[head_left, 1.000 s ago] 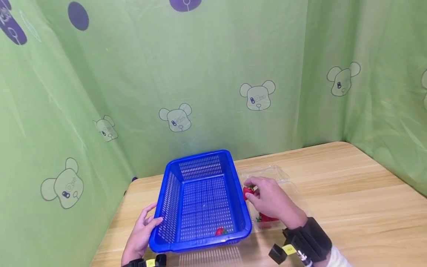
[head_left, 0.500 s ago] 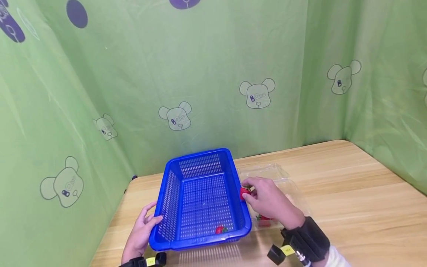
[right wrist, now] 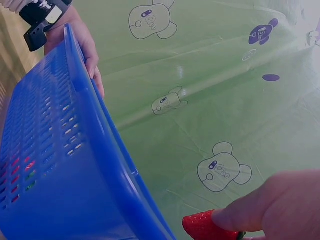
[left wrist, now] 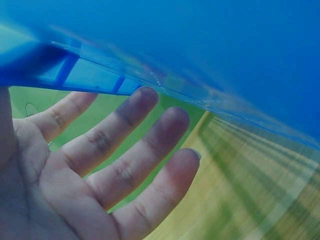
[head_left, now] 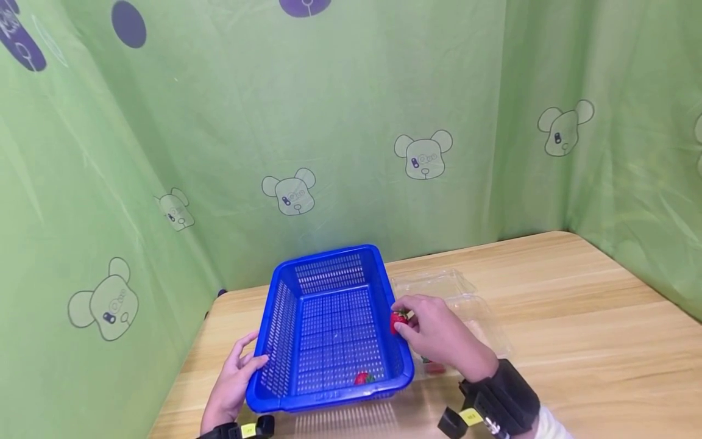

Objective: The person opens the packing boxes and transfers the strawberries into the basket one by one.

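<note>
My left hand (head_left: 230,381) holds the left side of a blue plastic basket (head_left: 323,399), thumb over the rim. In the left wrist view the fingers of that hand (left wrist: 125,160) extend beneath the basket's rim. One strawberry (head_left: 362,378) lies in the basket's near right corner. My right hand (head_left: 441,335) pinches another strawberry (head_left: 397,322) between thumb and fingers at the basket's right rim. Under that hand, a clear plastic clamshell box (head_left: 482,317) lies with its lid open, and some red strawberries (head_left: 435,368) show in its near end, partly hidden by my hand.
A wooden table (head_left: 581,317) bears the clamshell box, and the basket's near end stands above it with a shadow beneath. Green curtain (head_left: 351,110) with printed bear heads hangs behind the table and on both sides.
My right hand has moved a little left with its strawberry, from beside the box to the basket's right rim. The left hand and the basket have stayed in place.
</note>
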{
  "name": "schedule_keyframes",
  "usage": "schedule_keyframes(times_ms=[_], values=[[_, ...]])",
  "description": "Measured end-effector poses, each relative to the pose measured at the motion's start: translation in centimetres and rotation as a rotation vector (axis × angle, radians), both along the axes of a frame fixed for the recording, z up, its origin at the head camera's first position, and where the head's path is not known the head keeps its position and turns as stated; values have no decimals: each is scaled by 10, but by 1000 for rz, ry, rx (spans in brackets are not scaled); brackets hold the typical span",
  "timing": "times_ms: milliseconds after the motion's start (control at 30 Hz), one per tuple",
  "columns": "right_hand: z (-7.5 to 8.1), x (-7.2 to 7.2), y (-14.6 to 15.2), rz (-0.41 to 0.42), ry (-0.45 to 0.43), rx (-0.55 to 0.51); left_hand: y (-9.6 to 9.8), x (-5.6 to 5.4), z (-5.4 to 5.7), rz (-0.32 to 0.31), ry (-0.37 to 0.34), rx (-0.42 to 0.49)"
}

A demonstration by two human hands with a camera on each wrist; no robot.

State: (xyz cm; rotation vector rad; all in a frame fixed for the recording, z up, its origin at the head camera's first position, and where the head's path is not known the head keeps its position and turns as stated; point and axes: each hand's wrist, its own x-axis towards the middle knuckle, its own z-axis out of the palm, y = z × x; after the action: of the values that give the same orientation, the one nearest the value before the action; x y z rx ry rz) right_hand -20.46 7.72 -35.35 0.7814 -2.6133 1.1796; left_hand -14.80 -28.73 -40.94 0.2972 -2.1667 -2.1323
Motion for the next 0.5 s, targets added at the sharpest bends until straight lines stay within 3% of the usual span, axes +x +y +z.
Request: schedule_keyframes(times_ms=[500], values=[[-3, 4, -8, 11, 5, 47, -1, -1, 0, 11, -14, -4]])
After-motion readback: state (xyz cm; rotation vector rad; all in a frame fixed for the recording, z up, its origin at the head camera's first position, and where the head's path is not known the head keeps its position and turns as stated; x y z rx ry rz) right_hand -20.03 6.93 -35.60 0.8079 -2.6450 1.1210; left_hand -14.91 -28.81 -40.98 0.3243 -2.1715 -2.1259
